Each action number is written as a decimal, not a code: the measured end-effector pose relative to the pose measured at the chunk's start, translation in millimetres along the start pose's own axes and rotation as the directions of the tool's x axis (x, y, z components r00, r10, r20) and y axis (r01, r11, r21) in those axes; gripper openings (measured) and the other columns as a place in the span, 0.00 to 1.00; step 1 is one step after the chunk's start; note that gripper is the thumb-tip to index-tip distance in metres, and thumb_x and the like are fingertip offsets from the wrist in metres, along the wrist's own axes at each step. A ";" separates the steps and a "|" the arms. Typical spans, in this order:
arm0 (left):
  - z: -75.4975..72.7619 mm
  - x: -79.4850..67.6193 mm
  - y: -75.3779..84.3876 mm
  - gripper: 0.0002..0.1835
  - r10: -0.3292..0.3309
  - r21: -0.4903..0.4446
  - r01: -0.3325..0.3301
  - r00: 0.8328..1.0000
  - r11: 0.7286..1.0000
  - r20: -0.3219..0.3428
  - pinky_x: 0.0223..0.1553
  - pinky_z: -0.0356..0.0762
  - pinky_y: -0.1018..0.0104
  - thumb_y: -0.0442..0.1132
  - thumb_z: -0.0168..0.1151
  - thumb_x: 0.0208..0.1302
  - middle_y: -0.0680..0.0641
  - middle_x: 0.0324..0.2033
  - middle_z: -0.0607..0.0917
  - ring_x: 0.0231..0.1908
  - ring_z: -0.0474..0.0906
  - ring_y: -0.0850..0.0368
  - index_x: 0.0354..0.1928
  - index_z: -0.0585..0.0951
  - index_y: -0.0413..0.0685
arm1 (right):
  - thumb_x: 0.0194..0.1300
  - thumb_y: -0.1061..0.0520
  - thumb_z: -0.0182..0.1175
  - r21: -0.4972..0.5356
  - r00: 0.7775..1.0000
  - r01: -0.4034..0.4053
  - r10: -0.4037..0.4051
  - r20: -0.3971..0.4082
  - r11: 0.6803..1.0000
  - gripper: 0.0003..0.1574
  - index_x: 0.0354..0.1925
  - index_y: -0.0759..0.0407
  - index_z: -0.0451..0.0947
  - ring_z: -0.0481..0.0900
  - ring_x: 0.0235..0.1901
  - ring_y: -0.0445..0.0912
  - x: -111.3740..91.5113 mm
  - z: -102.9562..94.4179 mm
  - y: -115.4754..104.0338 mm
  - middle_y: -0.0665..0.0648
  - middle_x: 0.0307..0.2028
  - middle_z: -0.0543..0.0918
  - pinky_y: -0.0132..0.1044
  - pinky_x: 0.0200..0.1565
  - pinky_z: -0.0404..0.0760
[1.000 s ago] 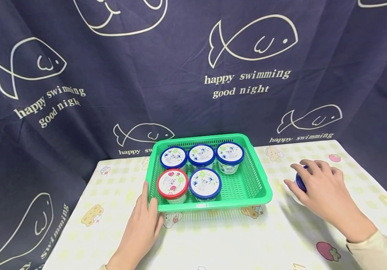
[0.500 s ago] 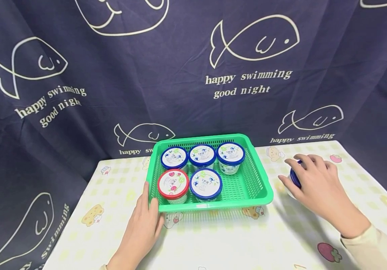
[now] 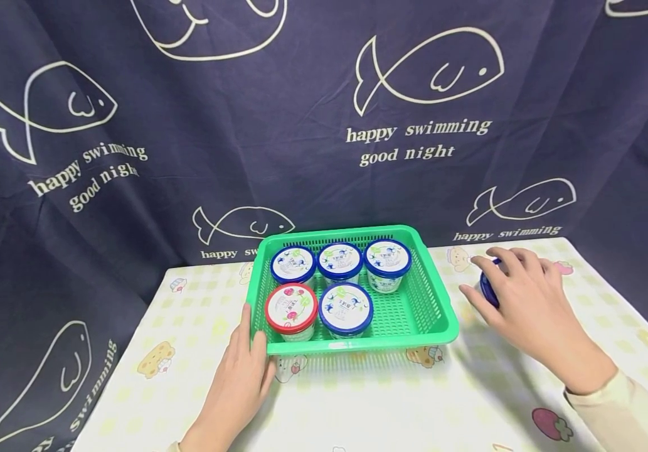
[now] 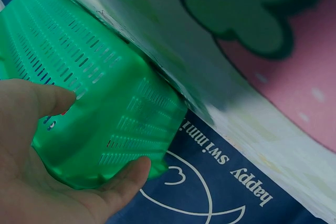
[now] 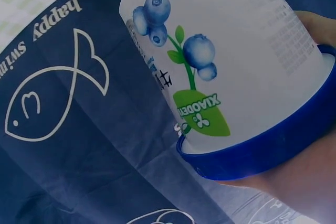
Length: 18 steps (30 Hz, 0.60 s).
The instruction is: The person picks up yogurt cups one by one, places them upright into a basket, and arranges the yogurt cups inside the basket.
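My right hand (image 3: 532,307) grips a blue-lidded white cup (image 3: 488,290) from above, to the right of the basket. In the right wrist view, the cup's side (image 5: 236,61) bears printed blueberries and a green leaf. My left hand (image 3: 239,373) holds the front left corner of the green plastic basket (image 3: 357,344), its thumb on the front wall and a finger along the left wall. Inside the basket stand several upright cups with blue lids, such as the back right cup (image 3: 387,257), and one red-lidded cup (image 3: 292,307) at the front left.
A checked tablecloth (image 3: 357,408) with cartoon prints covers the table. The basket's front right part shows its bare slotted floor (image 3: 391,311). Behind the table hangs a dark blue curtain (image 3: 301,157) with fish drawings, close to the basket's back rim.
My right hand has moved the blue-lidded cup a little left and away from me, toward the back of the table. The left hand and the basket have stayed in place.
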State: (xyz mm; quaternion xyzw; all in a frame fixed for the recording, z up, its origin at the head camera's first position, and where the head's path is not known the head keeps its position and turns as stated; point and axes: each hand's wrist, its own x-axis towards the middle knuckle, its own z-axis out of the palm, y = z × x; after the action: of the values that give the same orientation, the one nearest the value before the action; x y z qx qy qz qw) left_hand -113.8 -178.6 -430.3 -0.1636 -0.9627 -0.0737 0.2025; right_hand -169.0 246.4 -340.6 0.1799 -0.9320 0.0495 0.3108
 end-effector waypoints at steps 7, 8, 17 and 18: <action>0.4 -0.5 0.3 0.16 -0.005 -0.005 0.005 1.000 1.000 -0.005 0.53 0.67 0.53 0.43 0.56 0.53 0.34 0.67 0.42 0.60 0.57 0.42 0.39 0.66 0.42 | 0.50 0.39 0.58 -0.001 1.000 0.008 -0.008 -0.009 1.000 0.30 0.46 0.55 0.74 0.64 0.49 0.61 10.6 -4.3 -8.9 0.62 0.48 0.73 0.59 0.41 0.59; 0.5 -0.4 0.3 0.16 -0.004 -0.005 0.004 1.000 1.000 -0.007 0.53 0.67 0.53 0.43 0.56 0.54 0.34 0.67 0.42 0.60 0.57 0.42 0.39 0.66 0.42 | 0.50 0.39 0.58 0.001 1.000 0.006 -0.006 -0.007 1.000 0.30 0.46 0.55 0.73 0.64 0.49 0.61 12.0 -5.0 -10.3 0.62 0.49 0.73 0.59 0.41 0.59; 0.1 0.7 0.5 0.15 0.009 -0.003 -0.009 1.000 1.000 -0.030 0.52 0.67 0.53 0.42 0.57 0.52 0.33 0.67 0.45 0.59 0.58 0.42 0.38 0.67 0.42 | 0.51 0.39 0.58 0.047 0.999 0.033 -0.031 -0.027 0.998 0.31 0.48 0.54 0.74 0.63 0.51 0.61 20.8 -13.8 -27.5 0.62 0.50 0.72 0.59 0.43 0.57; -0.1 0.9 0.3 0.15 0.007 -0.002 -0.007 1.000 1.000 -0.029 0.53 0.67 0.53 0.42 0.56 0.52 0.33 0.67 0.44 0.59 0.58 0.42 0.38 0.66 0.42 | 0.51 0.39 0.58 0.056 0.999 0.038 -0.036 -0.030 0.998 0.30 0.49 0.54 0.74 0.63 0.51 0.60 22.0 -14.1 -29.4 0.62 0.51 0.72 0.59 0.43 0.57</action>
State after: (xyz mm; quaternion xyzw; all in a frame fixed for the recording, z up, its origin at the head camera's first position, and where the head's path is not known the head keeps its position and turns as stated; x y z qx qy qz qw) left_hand -114.4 -178.1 -429.8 -0.1662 -0.9590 -0.0761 0.2164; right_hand -166.6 215.2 -316.8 0.2049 -0.9221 0.0727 0.3200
